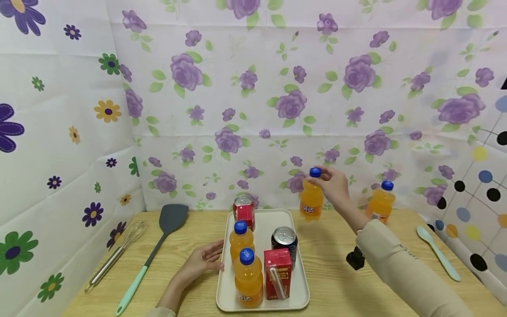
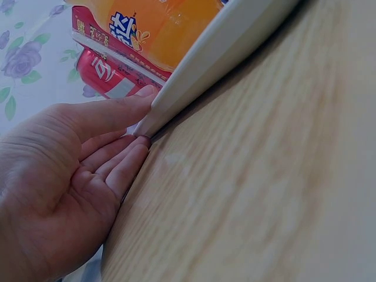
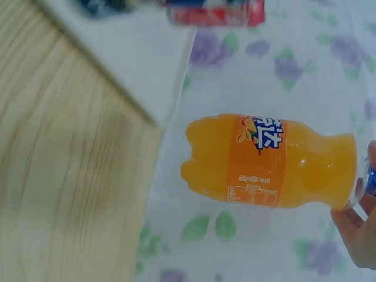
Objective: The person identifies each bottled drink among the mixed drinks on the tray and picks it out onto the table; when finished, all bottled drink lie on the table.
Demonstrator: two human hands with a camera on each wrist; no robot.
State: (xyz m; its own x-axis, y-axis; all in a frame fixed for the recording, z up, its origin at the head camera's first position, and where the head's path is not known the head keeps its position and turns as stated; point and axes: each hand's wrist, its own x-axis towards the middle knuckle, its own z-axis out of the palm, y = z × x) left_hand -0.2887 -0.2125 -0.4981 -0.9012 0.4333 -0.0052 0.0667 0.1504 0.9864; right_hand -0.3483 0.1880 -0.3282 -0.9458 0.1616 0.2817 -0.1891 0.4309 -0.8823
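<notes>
My right hand (image 1: pixel 334 185) grips an orange soda bottle (image 1: pixel 311 200) by the neck, just below its blue cap. The bottle hangs upright beyond the back right corner of the cream tray (image 1: pixel 303 299); in the right wrist view the same soda bottle (image 3: pixel 264 161) appears sideways. At the tray's left side, my left hand (image 1: pixel 200 264) has its thumb against the rim and its fingertips at the lower edge, as the left wrist view shows. On the tray stand two orange soda bottles (image 1: pixel 248 277), a dark can (image 1: pixel 284 240), a red drink carton (image 1: pixel 278 273) with a straw, a smaller red carton (image 1: pixel 245 215) and a red can (image 1: pixel 242 201).
Another orange soda bottle (image 1: pixel 381 202) stands at the back right, partly behind my right forearm. A whisk (image 1: pixel 119 253) and a spatula (image 1: pixel 152 251) lie on the left. A pale green spoon (image 1: pixel 439 253) lies far right, and a small black object (image 1: pixel 355 259) shows beside my right sleeve.
</notes>
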